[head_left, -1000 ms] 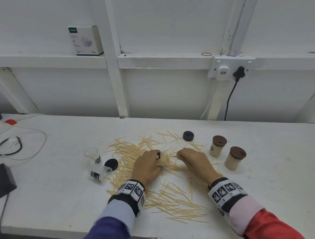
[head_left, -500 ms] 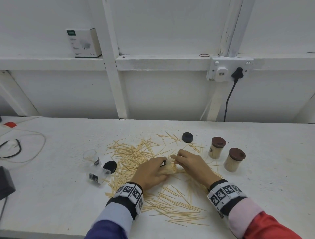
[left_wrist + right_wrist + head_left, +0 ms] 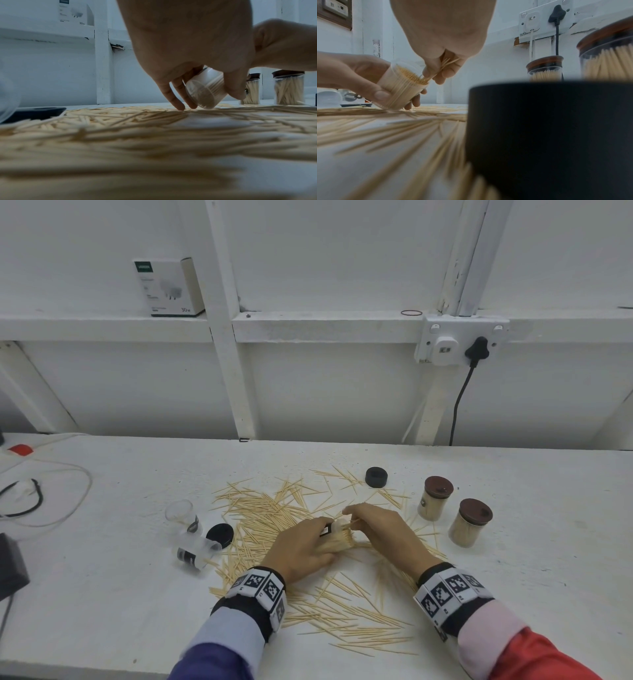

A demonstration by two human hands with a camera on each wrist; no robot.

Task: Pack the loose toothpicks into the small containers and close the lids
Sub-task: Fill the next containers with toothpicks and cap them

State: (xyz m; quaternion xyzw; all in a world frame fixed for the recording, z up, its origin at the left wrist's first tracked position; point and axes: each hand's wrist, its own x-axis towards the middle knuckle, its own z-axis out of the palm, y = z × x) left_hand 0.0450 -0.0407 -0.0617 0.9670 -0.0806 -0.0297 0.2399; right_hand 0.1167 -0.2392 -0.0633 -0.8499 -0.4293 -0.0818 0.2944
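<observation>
**Container lifted off the table and tilted toward the feeding hand**

Since a second ago the two hands have drawn together at the middle of the scatter, and the small clear plastic container packed with toothpicks [image 3: 402, 83], which the left hand then pressed low against the table, is now raised and tipped, mouth toward the right hand.

The left hand [image 3: 301, 546] wraps that container, thumb along its side and fingers curled round the far wall; its base hangs just above the table, and the two lowest fingertips [image 3: 178, 106] touch the pale loose wooden toothpicks [image 3: 260, 508] beneath. The right hand [image 3: 380, 529] pinches a small bundle of toothpicks [image 3: 445, 65] between thumb and fingers, their tips just at the container's open mouth.

Loose toothpicks spread over the white table [image 3: 102, 594] all round the hands, thickest toward 10 o'clock and 6 o'clock. At 9 o'clock from the hands lie a flat black round lid [image 3: 221, 534], an empty clear container on its side [image 3: 195, 553] and an upright empty clear container [image 3: 180, 511]. At 1 o'clock sits another black round cap [image 3: 376, 477]. At 2 and 3 o'clock stand two filled clear jars with brown lids [image 3: 435, 498], closed, close to each other.

Farther back, a white cardboard box [image 3: 168, 287] rests on the wall ledge at 11 o'clock, and a white wall socket with a black plug [image 3: 459, 344] is at 1 o'clock.
</observation>
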